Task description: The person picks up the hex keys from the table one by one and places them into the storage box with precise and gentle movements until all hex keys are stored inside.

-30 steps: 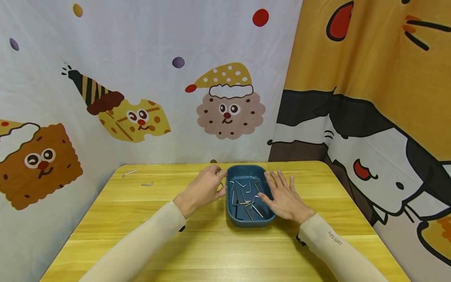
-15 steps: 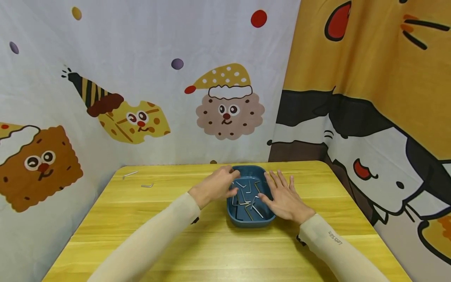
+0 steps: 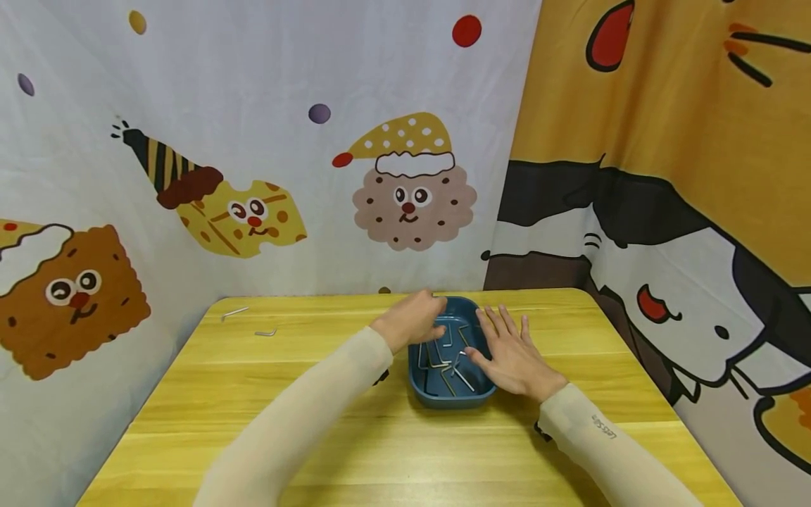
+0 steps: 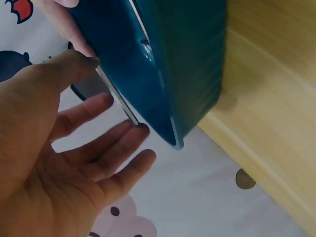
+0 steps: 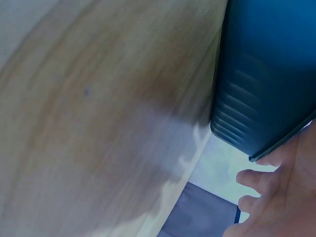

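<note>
Held over the back left of a blue tray (image 3: 453, 403), my left hand (image 3: 410, 318) has its fingers bent. In the left wrist view, a thin silver hex key (image 4: 118, 96) spans from the thumb tip to a fingertip of the left hand (image 4: 74, 143). My right hand (image 3: 513, 359) lies against the tray's right rim, its fingers stretched out. In the right wrist view, the fingers of the right hand (image 5: 281, 190) are beside the rim of the tray (image 5: 266, 98). Several L-shaped hex keys (image 3: 447, 380) lie inside the tray; the left hand hides some.
Two silver hex keys lie on the left of the wooden table (image 3: 304, 436): one hex key (image 3: 235, 313) near the back edge, another hex key (image 3: 265, 333) slightly nearer. A cartoon-printed curtain (image 3: 266, 84) hangs behind the table.
My left hand has moved right, from beside the tray's left rim to above its back left part. The right hand and the tray have stayed in place.
</note>
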Motion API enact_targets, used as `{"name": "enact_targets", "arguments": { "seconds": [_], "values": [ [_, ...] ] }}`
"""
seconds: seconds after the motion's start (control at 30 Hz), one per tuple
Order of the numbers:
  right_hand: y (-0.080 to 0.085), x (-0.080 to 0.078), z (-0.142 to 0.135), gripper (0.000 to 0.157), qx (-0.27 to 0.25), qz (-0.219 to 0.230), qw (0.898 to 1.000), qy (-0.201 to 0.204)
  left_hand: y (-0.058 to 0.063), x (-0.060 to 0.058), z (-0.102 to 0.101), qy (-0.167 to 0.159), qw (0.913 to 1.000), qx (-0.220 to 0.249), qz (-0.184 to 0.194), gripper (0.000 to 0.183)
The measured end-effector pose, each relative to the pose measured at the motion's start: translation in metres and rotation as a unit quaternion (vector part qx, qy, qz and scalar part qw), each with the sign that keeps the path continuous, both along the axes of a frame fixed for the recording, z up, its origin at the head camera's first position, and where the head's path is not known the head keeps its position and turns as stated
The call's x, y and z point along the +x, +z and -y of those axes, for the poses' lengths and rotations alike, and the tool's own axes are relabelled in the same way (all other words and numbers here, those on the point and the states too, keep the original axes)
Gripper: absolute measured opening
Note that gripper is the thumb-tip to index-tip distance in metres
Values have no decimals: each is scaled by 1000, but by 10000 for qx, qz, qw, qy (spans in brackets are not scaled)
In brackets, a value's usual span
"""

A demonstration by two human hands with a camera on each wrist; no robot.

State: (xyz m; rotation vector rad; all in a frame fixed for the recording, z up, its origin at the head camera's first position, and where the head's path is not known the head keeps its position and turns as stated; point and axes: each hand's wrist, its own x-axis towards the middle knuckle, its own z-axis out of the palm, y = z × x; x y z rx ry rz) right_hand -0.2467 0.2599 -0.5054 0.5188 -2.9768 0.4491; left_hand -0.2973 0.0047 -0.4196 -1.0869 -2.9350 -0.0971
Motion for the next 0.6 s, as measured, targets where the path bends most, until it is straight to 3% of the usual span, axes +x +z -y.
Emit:
{"name": "enact_targets", "arguments": {
  "seconds": [0.3,0.43,0.6],
  "values": [
    [0,0,0,89,20,-20,10000,7,-3,-11,-23,458,9988,128,140,34],
    [0,1,-1,89,30,-31,10000,2,-2,-11,-30,500,9986,149,62,25],
    [0,0,-1,88,66,-34,10000,37,3,-10,-31,442,9989,155,-21,27]
  ]
}}
